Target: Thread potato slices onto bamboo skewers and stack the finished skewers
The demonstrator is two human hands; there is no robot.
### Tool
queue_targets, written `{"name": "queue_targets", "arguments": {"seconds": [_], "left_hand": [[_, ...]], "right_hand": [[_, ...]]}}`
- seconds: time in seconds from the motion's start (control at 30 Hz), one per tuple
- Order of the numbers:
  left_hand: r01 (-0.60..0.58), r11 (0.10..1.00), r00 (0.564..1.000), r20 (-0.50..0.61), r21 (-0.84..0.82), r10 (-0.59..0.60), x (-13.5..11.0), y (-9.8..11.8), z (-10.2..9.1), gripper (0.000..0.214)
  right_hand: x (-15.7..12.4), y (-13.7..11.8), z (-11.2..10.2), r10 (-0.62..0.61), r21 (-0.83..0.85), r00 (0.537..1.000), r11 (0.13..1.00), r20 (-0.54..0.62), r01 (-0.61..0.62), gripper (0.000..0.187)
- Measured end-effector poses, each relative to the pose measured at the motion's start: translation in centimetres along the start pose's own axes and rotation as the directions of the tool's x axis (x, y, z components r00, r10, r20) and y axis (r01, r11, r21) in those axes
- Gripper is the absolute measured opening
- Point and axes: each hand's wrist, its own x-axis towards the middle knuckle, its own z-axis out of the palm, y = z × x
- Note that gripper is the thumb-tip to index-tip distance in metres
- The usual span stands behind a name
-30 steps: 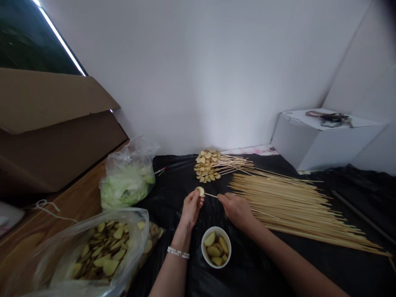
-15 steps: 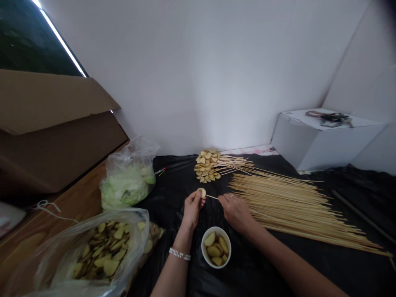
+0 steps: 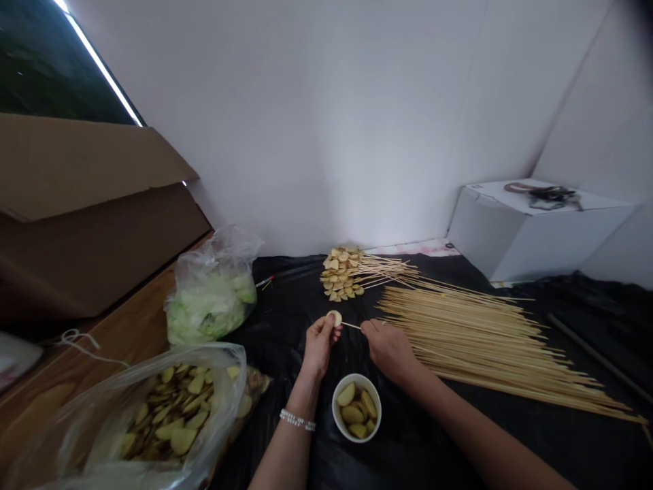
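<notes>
Between its thumb and fingers, my left hand (image 3: 320, 342) pinches a round pale potato slice (image 3: 335, 318). My right hand (image 3: 388, 347) is closed round a thin wooden skewer (image 3: 352, 325), whose end meets the slice's right edge. Whether the tip is inside the slice is hidden. Below both hands stands a white cup (image 3: 335, 415) with several potato slices (image 3: 352, 414) in it. Just beyond them lies a pile of skewered potato slices (image 3: 341, 272), sticks pointing right. A wide spread of bare bamboo skewers (image 3: 490, 340) covers the surface right of my right hand.
An open plastic bag (image 3: 235, 354) of potato slices is at the front left, with a tied bag of chopped green vegetable (image 3: 211, 306) behind it. A cardboard box (image 3: 92, 245) stands far left, a white box (image 3: 510, 231) back right. Black sheeting (image 3: 286, 327) covers the work surface.
Both hands have shifted very slightly to the right with the slice and skewer. Everything else stays where it was.
</notes>
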Motion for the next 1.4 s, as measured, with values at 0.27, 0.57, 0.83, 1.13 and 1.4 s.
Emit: {"name": "queue_targets", "arguments": {"seconds": [0.27,0.57,0.83,1.13,1.4], "left_hand": [[0.016,1.000,1.000,0.026,0.022,-0.016,-0.18,-0.02,0.11,0.033],[0.022,0.999,0.999,0.023,0.033,-0.023,-0.29,-0.09,0.23,0.034],[0.000,1.000,1.000,-0.021,-0.003,0.000,-0.11,0.28,0.14,0.034],[0.010,0.999,0.999,-0.045,-0.040,-0.012,-0.23,0.61,0.10,0.034],[0.038,0.999,0.999,-0.024,-0.023,-0.038,-0.22,0.45,0.05,0.035]], "right_hand": [[0.19,-0.07,-0.12,0.035,0.023,0.999,0.999,0.025,-0.036,0.018],[0.22,-0.24,-0.58,0.064,0.036,0.986,0.997,0.152,-0.070,0.020],[0.37,0.16,-0.59,0.050,0.094,0.996,0.994,0.078,-0.057,0.021],[0.12,0.47,0.13,-0.022,-0.005,0.999,1.000,-0.030,0.022,0.022],[0.15,0.21,-0.03,0.029,0.044,1.000,0.999,0.013,-0.029,0.021]]}}
